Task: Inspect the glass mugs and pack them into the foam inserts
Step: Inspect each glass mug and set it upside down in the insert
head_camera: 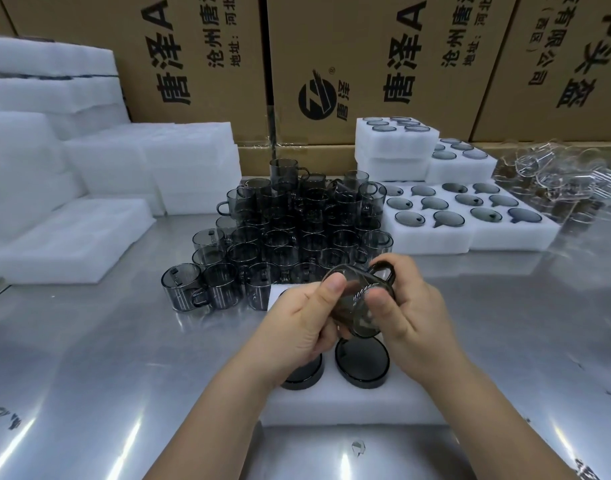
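Centrally, foam insert (349, 407), two mugs (362, 365) inside, held mug (361, 320)

Bright, glare on steel table (89, 375), edges warped

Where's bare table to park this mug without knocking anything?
Bare table left of the near insert, in front of the loose mugs and foam stack. Also right of it, in front of the filled trays. Crowded straight ahead: mugs packed tight between foam and trays.

"唐泽" on cardboard boxes (349, 46)
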